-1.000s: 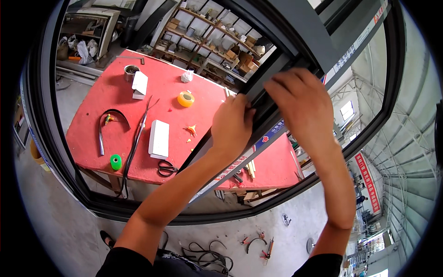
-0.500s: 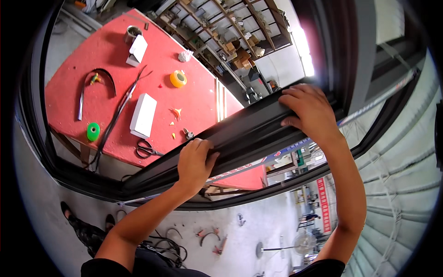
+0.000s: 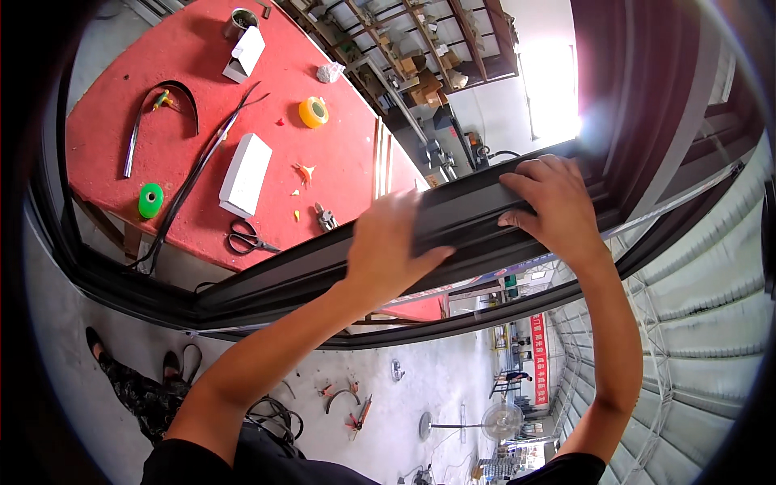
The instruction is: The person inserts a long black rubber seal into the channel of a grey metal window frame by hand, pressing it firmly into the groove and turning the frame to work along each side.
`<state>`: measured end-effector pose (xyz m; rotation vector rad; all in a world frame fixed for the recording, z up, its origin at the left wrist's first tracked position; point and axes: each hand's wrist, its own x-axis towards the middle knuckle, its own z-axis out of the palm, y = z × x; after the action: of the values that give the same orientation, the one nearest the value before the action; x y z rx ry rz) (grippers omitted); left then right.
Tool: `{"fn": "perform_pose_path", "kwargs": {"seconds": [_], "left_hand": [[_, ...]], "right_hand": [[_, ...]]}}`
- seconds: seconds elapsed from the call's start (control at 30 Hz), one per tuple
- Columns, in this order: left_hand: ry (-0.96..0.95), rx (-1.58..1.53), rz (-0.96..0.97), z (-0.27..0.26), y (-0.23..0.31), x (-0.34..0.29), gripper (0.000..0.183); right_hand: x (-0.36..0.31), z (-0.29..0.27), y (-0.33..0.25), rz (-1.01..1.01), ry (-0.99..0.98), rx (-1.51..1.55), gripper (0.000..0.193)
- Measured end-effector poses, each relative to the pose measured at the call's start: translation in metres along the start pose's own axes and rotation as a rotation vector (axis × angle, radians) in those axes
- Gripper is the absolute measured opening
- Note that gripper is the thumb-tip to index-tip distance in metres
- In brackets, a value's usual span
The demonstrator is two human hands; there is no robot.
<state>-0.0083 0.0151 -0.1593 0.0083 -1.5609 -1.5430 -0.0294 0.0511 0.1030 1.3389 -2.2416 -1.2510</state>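
Observation:
A dark grey window or door frame [image 3: 477,212] surrounds the view, with one thick grooved bar crossing in front of me. My right hand [image 3: 554,206] grips this bar near its right end, fingers over the upper edge and thumb on the near side. Over the middle of the bar is my left hand [image 3: 384,246], its fingers smeared by motion and its thumb stretched away from them. Nothing shows in that hand, and whether it touches the bar is unclear. A printed film strip runs along the bar's lower side.
Beyond the bar stands a red table [image 3: 121,97] with a white box [image 3: 246,174], a yellow tape roll [image 3: 305,113], a green roll [image 3: 150,211], scissors [image 3: 242,239], pliers [image 3: 326,218] and black strips [image 3: 179,178]. Cables [image 3: 275,420] and a standing fan [image 3: 503,420] are on the floor side.
My left hand has come off its place on the bar and moved up and right, its thumb spreading. The right hand keeps its hold. The whole view has shifted slightly.

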Motion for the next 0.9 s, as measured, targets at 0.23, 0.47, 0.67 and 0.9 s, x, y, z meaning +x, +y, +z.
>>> {"fn": "perform_pose_path", "kwargs": {"seconds": [0.23, 0.47, 0.67, 0.9], "left_hand": [[-0.128, -0.137, -0.049, 0.026, 0.015, 0.044, 0.075], [-0.111, -0.162, -0.095, 0.031, 0.009, 0.043, 0.073], [-0.243, -0.131, -0.080, 0.015, -0.006, 0.036, 0.077], [-0.224, -0.151, -0.178, 0.010, -0.010, 0.019, 0.077]], "right_hand": [[0.001, 0.002, -0.007, -0.026, 0.023, -0.003, 0.044], [0.005, 0.008, -0.012, -0.051, -0.016, -0.042, 0.044], [0.003, 0.012, -0.019, -0.094, -0.006, -0.049, 0.043], [0.010, 0.010, -0.030, -0.055, -0.095, -0.082, 0.047]]}}
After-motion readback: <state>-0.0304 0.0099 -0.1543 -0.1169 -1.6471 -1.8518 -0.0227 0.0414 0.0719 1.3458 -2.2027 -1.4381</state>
